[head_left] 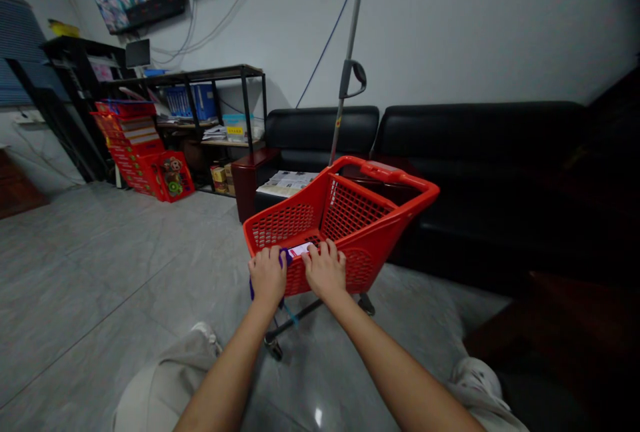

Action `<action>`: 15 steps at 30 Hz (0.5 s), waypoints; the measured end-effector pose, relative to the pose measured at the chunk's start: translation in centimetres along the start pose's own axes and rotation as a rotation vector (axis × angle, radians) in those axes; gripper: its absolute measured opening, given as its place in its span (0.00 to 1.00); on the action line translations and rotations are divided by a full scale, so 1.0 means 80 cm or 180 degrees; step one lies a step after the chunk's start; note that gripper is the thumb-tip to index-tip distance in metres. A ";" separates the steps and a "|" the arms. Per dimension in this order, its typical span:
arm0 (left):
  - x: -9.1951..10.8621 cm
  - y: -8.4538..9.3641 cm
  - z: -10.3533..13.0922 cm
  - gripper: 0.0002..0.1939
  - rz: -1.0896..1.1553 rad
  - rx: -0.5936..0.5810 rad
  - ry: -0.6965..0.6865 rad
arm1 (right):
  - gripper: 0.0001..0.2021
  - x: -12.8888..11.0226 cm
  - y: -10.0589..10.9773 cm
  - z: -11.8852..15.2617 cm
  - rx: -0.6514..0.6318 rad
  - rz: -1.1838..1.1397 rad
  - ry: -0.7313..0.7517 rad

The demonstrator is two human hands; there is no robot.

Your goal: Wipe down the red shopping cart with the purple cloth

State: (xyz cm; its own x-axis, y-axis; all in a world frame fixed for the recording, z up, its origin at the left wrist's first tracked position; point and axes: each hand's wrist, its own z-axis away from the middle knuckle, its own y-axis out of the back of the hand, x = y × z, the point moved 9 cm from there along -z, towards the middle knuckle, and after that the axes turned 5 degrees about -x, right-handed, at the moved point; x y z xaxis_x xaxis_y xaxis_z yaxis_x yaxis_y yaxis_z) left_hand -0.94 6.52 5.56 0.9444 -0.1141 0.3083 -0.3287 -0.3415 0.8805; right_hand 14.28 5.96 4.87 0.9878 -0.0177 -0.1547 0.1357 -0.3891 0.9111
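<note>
A red plastic shopping cart [373, 265] stands in front of me, turned sideways, its handle at the upper right. My left hand [268, 277] is closed with curled fingers over the near rim. Some purple material [285, 257] shows beside its fingers and below the hand; I cannot make out its kind. Over the same rim, to the right, my right hand [326, 268] is closed with bent fingers. Between the hands lies a flat thing with a lit screen, like a phone [301, 249], close to the right fingertips. My palms' undersides and thumbs are partly hidden.
Behind the cart are a black sofa [470, 135] and a grey pole [345, 79] with a handle. Newspapers [289, 183] lie on the sofa. Red crates [131, 152] and a black shelf [215, 75] stand at the left. A dark wooden piece [555, 319] is at the right.
</note>
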 end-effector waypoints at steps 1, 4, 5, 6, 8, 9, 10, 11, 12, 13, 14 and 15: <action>-0.008 0.000 0.000 0.17 0.0057 -0.0052 -0.0077 | 0.20 -0.001 0.001 0.002 -0.0019 -0.0001 0.0042; -0.030 0.004 0.000 0.16 0.0154 -0.0022 0.0067 | 0.20 -0.010 0.000 0.007 -0.0044 0.0000 0.0123; -0.031 0.005 0.000 0.16 0.0110 0.0027 0.0154 | 0.20 -0.015 -0.001 0.008 -0.0034 0.0003 0.0124; -0.027 0.006 0.000 0.16 0.0035 0.0074 0.0211 | 0.20 -0.019 -0.001 0.010 -0.0019 0.0006 0.0118; -0.009 0.004 0.000 0.16 -0.0141 0.0116 0.0196 | 0.20 -0.027 -0.002 0.013 0.0004 0.0012 0.0120; 0.002 0.002 -0.001 0.16 -0.0208 0.0114 0.0135 | 0.20 -0.029 -0.001 0.014 0.0004 0.0013 0.0146; 0.011 0.000 -0.003 0.17 -0.0248 0.0106 0.0061 | 0.20 -0.031 0.000 0.015 -0.0008 0.0012 0.0192; 0.018 -0.002 -0.004 0.17 -0.0263 0.0090 -0.0007 | 0.20 -0.030 0.001 0.015 -0.0033 0.0011 0.0268; 0.020 -0.003 -0.006 0.17 -0.0256 0.0058 -0.0064 | 0.20 -0.029 0.003 0.015 -0.0058 0.0010 0.0367; 0.019 -0.003 -0.008 0.17 -0.0233 0.0020 -0.0112 | 0.19 -0.024 0.007 0.014 -0.0067 0.0016 0.0453; 0.014 -0.003 -0.010 0.17 -0.0199 -0.0022 -0.0153 | 0.19 -0.016 0.012 0.012 -0.0045 0.0034 0.0489; 0.007 -0.003 -0.011 0.17 -0.0163 -0.0065 -0.0185 | 0.19 -0.006 0.018 0.009 0.0006 0.0059 0.0485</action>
State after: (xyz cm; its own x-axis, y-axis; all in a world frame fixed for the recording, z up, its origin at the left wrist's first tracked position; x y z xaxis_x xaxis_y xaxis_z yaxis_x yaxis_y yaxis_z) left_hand -0.33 7.36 5.88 0.9585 -0.1512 0.2418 -0.2795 -0.3293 0.9019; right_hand 13.97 4.76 6.00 0.9903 0.1150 -0.0782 0.1175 -0.3916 0.9126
